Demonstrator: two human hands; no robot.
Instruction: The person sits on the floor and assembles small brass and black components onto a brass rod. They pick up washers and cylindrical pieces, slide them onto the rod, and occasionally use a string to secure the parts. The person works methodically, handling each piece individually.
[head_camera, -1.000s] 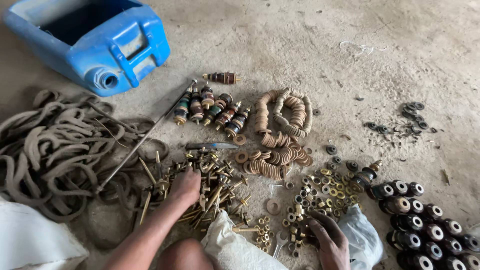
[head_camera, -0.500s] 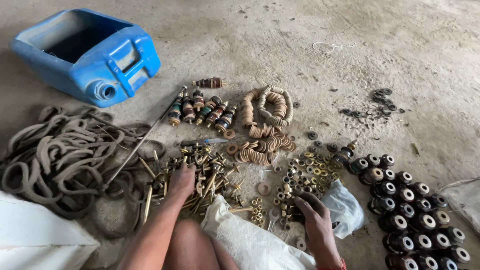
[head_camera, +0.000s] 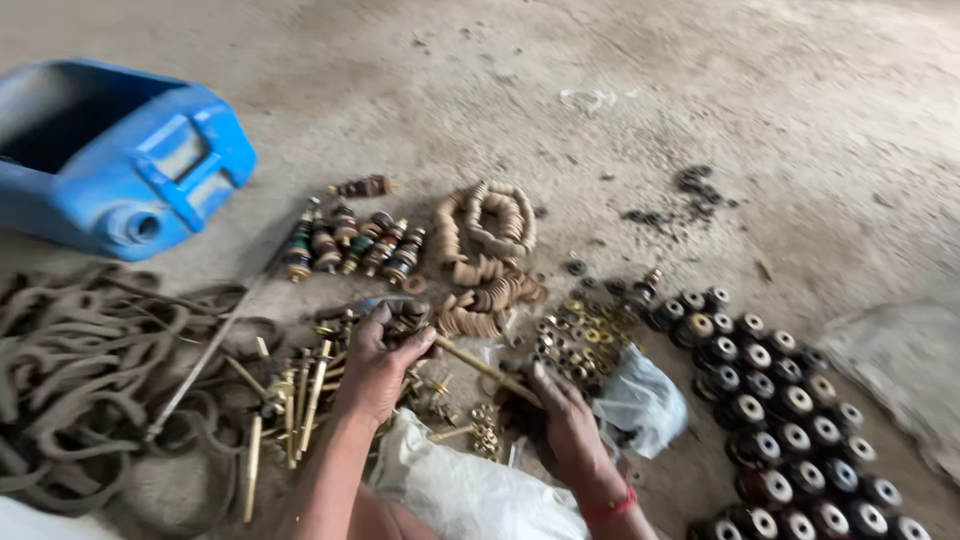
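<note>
My left hand (head_camera: 378, 365) grips a long brass rod (head_camera: 480, 365) by its upper end, above a pile of brass bolts and rods (head_camera: 300, 395) on the ground. My right hand (head_camera: 565, 425) rests on the rod's lower end, near a heap of small brass nuts and washers (head_camera: 580, 335). A red band circles my right wrist. A white sack (head_camera: 470, 490) lies between my arms.
A blue plastic jerry can (head_camera: 120, 160) lies at the upper left. Coiled brown rubber rings (head_camera: 85, 370) lie at the left. A row of insulator-like spools (head_camera: 355, 245), stacks of tan washers (head_camera: 490, 250), dark round pieces in rows (head_camera: 790, 410) and a clear plastic bag (head_camera: 640, 400) surround the hands.
My left hand has risen from the bolt pile and closed on a long brass rod. My right hand has moved up to its other end. The view has swung right.
</note>
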